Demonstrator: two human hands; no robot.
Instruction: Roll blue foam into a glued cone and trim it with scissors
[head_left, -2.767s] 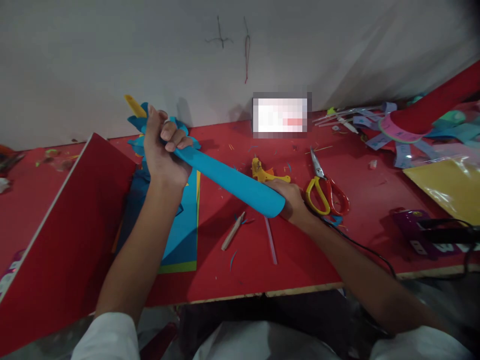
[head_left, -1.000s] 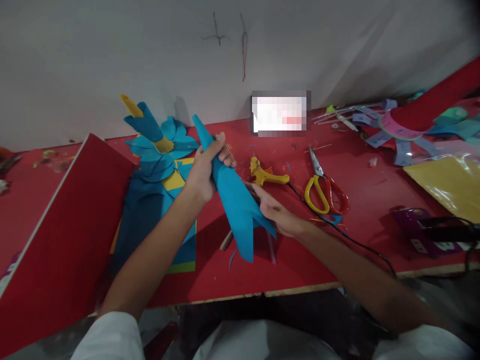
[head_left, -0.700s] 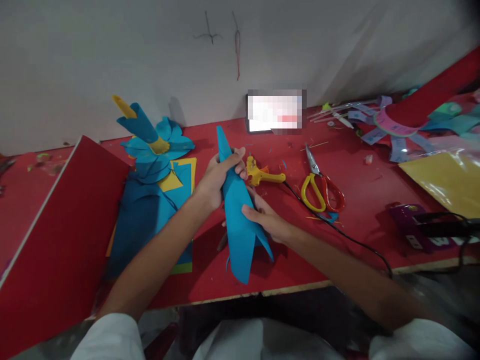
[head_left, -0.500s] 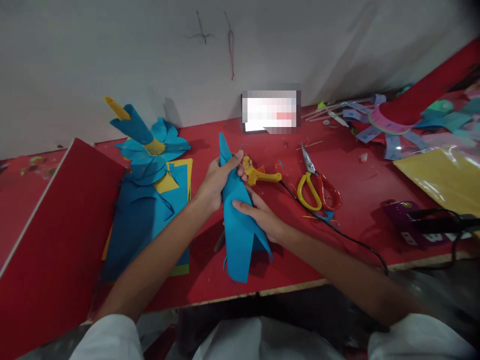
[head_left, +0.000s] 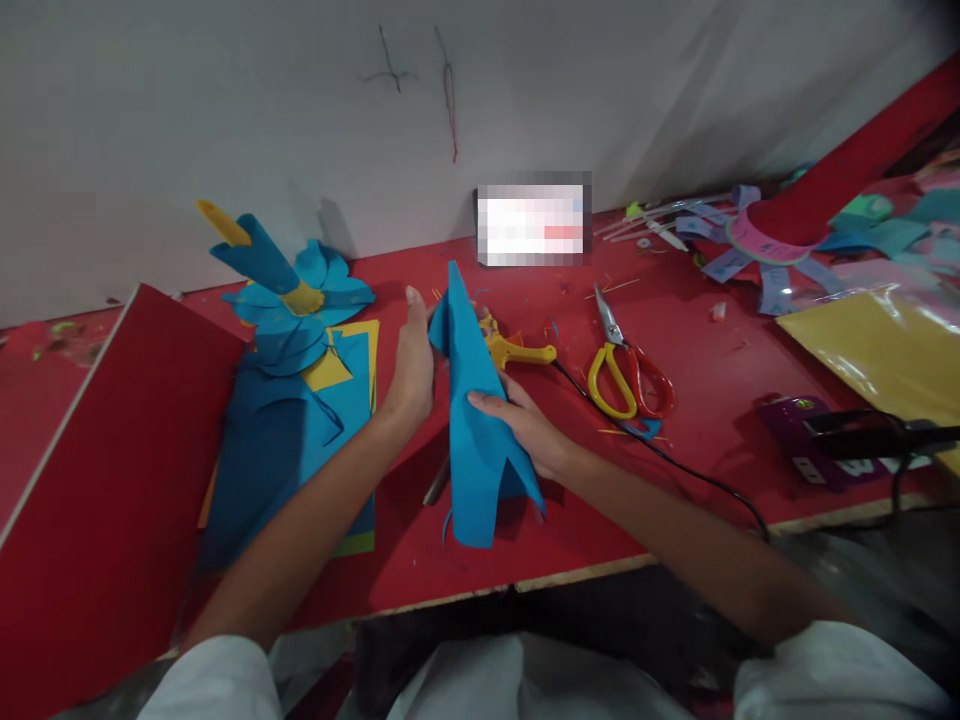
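Note:
A folded sheet of blue craft paper (head_left: 474,430), pointed at its far end and split at the near end, is held over the table by my right hand (head_left: 529,425), thumb on top and fingers beneath. Just left of the paper, my left hand (head_left: 414,360) is off it with fingers stretched out, partly hidden behind the sheet. A yellow glue gun (head_left: 525,352) lies beyond the paper, its front end partly covered. Scissors (head_left: 619,360) with one yellow and one red handle rest to the right. Under the paper a dark rod (head_left: 437,482) shows in part.
Left are a blue and yellow paper flower (head_left: 296,295), stacked blue sheets (head_left: 259,470) and an upright red board (head_left: 112,470). A screen (head_left: 532,225) leans on the wall. A black cord (head_left: 675,462) crosses the red table towards a purple box (head_left: 802,440).
My left hand has let go of the blue paper and moved a little left, its fingers straightened. My right hand keeps its hold. The view has shifted slightly.

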